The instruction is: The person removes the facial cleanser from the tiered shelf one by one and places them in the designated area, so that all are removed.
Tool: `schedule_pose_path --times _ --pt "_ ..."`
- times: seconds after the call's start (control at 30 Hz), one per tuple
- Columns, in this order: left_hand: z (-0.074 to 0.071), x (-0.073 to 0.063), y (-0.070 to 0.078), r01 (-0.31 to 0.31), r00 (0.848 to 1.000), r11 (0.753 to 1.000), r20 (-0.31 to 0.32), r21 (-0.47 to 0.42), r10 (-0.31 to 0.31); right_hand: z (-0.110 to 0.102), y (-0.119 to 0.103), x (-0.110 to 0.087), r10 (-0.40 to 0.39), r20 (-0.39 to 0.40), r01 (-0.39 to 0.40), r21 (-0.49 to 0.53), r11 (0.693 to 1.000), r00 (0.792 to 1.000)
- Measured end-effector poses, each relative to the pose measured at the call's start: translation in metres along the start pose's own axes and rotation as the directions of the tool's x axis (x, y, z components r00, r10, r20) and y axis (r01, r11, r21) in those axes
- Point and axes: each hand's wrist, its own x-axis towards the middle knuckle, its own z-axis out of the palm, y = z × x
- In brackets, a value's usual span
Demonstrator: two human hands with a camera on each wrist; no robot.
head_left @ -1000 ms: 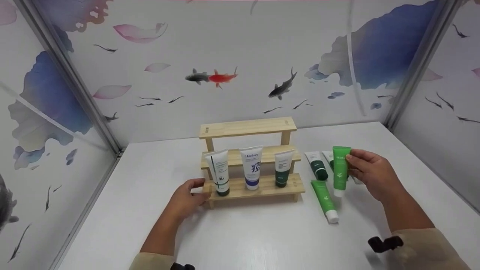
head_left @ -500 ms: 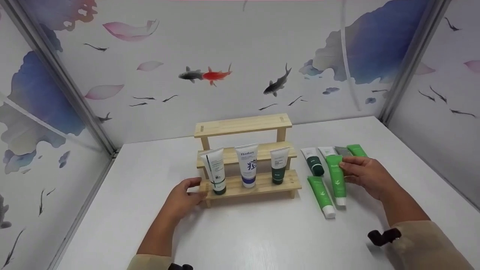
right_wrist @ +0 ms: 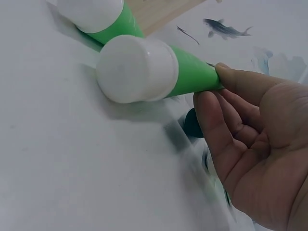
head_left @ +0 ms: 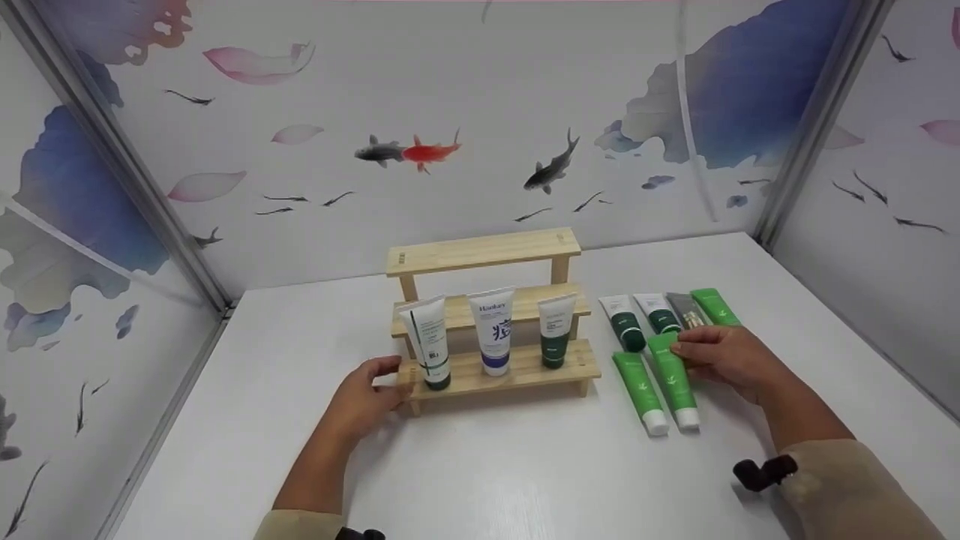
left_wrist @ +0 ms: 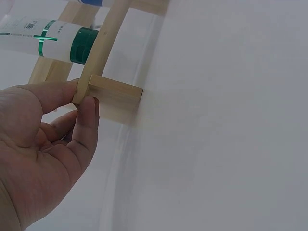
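My left hand (head_left: 367,397) pinches the left end of the lowest shelf of a three-tier wooden rack (head_left: 480,255); in the left wrist view, thumb and fingers clasp the board's end (left_wrist: 83,91). Three tubes stand on that shelf: a white one with a dark green cap (head_left: 429,341), a white and blue one (head_left: 493,330) and a white and dark green one (head_left: 556,330). To the right, my right hand (head_left: 739,367) pinches the upper end of a green tube (head_left: 673,382), its white cap toward me. A second green tube (head_left: 639,394) lies just left of it.
Behind the held tube lie two white and dark green tubes (head_left: 624,322), a grey packet-like item (head_left: 686,309) and another green tube (head_left: 714,307). Printed wall panels (head_left: 465,90) enclose the white table (head_left: 300,337) at the back and sides.
My right hand has lowered the green tube from upright to lying beside the other green tube, uncovering the tubes behind. The left hand keeps its hold on the rack; the head view has shifted slightly.
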Motion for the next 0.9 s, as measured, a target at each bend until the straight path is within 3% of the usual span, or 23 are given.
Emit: schedule_pose_path --times 0.37,0.9 --pt "0.0001 -0.0022 -0.0005 -0.012 1.0 1.0 -0.008 -0.001 0.012 0.0052 0.001 0.0016 0.032 0.026 -0.03 -0.053 0.998 0.999" --pt "0.0014 -0.0013 0.0008 0.007 1.0 1.0 -0.005 -0.017 -0.007 0.0054 0.0039 -0.0012 0.106 -0.016 -0.107 -0.16 0.981 0.994"
